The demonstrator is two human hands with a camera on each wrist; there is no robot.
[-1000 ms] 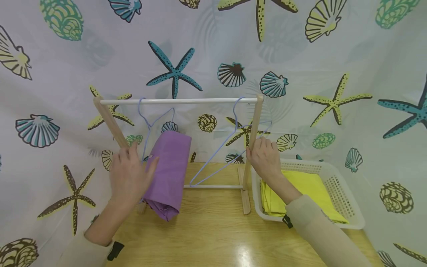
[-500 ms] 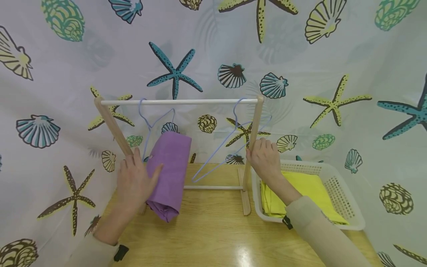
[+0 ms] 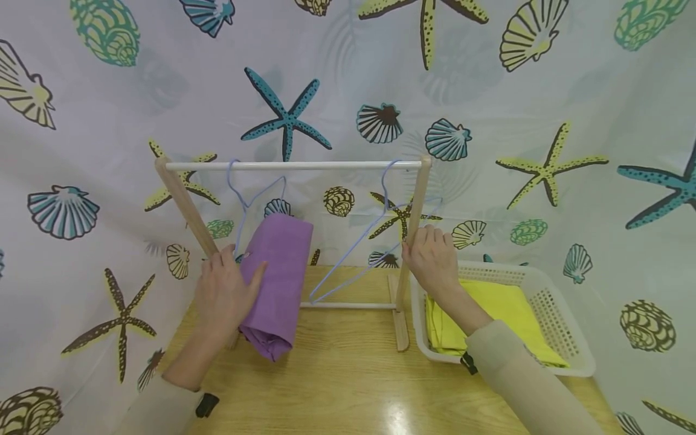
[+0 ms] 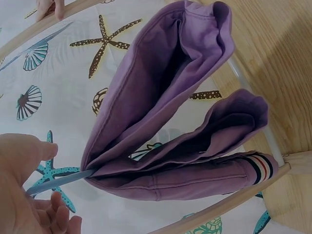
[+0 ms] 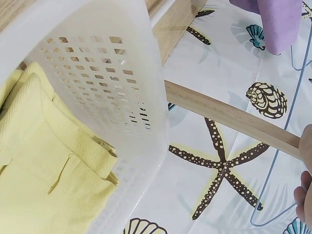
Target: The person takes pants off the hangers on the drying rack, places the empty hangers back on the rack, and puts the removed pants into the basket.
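Observation:
A small clothes rack, with a white top rail [image 3: 326, 165] and wooden posts, stands on the table. A folded purple garment [image 3: 280, 272] with a striped trim hangs over the left blue hanger [image 3: 244, 199]. My left hand [image 3: 225, 296] is beside it, thumb spread out across the garment's left side and fingertips overlapping the left post [image 3: 187, 208]. In the left wrist view, thumb and fingers are apart around the hanger's blue wire [image 4: 63, 181]. My right hand [image 3: 432, 257] grips the right post [image 3: 417, 193]. A second hanger [image 3: 348, 254] hangs bare near that post.
On the right is a white perforated basket [image 3: 584, 356] holding folded yellow cloth [image 3: 495, 308]. The wooden tabletop [image 3: 337, 386] extends in front of the rack. A curtain [image 3: 348, 72] printed with shells and starfish surrounds the table at the back and sides.
My left hand has shifted right and slightly down, closer in beside the purple garment. The bare hanger sways a little. My right hand keeps its place on the post.

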